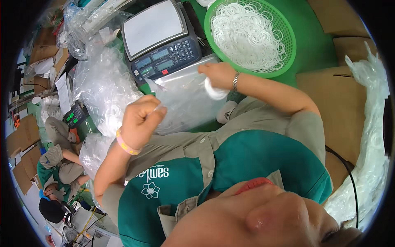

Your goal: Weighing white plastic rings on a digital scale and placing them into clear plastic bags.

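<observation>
My left hand (142, 121), wearing a pink and yellow wristband, is closed with thumb and fingers pinched on the edge of a clear plastic bag (187, 101). The plastic spreads between my two hands in front of the scale, and how many layers it has I cannot tell. My right hand (220, 76), with a metal bracelet at the wrist, is curled around a bunch of white rings (216, 91). These rings hang below the palm, against the plastic. Beyond the right hand sits a green basket (291, 53) heaped with loose white rings (247, 35).
A grey counting scale (164, 61) with a white pan stands ahead. Clear plastic bags (105, 82) pile up at left. Cardboard boxes (333, 99) and plastic wrap (366, 136) line the right, near a black cable (353, 177). Another person (57, 168) sits at far left.
</observation>
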The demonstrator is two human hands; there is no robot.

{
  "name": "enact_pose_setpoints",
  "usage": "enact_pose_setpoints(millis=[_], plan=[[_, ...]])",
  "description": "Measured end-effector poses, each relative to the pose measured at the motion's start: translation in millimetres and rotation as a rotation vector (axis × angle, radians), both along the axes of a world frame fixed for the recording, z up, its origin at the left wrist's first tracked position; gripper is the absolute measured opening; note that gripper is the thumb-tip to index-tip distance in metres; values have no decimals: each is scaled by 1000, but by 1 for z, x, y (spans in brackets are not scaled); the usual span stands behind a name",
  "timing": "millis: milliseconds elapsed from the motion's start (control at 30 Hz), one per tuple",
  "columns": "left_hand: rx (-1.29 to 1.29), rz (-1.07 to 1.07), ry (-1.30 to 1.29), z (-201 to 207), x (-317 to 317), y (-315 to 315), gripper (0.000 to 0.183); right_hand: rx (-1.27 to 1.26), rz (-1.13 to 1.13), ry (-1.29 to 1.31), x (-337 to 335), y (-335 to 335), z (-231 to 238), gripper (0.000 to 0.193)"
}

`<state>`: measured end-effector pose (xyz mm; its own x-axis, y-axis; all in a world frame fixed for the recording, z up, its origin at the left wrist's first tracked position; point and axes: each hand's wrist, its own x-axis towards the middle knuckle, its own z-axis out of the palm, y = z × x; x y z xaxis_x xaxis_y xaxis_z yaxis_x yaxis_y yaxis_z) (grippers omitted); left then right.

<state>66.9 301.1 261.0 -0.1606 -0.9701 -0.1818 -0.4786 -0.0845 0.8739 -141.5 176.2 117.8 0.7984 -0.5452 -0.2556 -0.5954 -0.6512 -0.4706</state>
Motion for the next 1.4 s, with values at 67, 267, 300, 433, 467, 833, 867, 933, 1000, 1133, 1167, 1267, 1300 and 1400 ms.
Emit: enact_pose_setpoints(millis=[67, 267, 300, 433, 467, 833, 867, 933, 1000, 1133, 1167, 1267, 1300, 1400], plan=[[6, 132, -25, -10, 16, 3, 22, 104, 28, -83, -25, -24, -29, 28], [113, 261, -11, -21, 21, -6, 28, 366, -451, -239, -78, -119, -74, 17], [128, 213, -27, -22, 20, -6, 28, 23, -582, 13, -88, -130, -80, 25], [5, -82, -155, -27, 13, -16, 15, -150, -650, 460, -110, -139, -122, 50], [230, -65, -169, -22, 15, -17, 14, -168, -595, 549, -105, -136, -126, 47], [4, -43, -181, -38, 38, -33, 25, -596, -452, 551, -123, -184, -130, 44], [21, -43, -177, -37, 37, -35, 27, -609, -374, 517, -119, -194, -133, 50], [55, -55, -174, -35, 35, -40, 34, -597, -232, 592, -102, -208, -130, 72], [99, -86, -181, -37, 36, -44, 37, -484, -199, 632, -90, -220, -135, 78], [74, -73, -183, -42, 39, -47, 39, -445, -298, 689, -101, -237, -145, 46], [79, -71, -183, -42, 40, -48, 40, -304, -385, 650, -117, -239, -152, 42], [108, -27, -181, -38, 41, -47, 40, -166, -460, 578, -131, -240, -147, 39], [91, -20, -174, -38, 40, -48, 40, -226, -527, 488, -142, -248, -154, 40], [75, -21, -179, -41, 40, -55, 38, -326, -579, 311, -167, -286, -175, 43]])
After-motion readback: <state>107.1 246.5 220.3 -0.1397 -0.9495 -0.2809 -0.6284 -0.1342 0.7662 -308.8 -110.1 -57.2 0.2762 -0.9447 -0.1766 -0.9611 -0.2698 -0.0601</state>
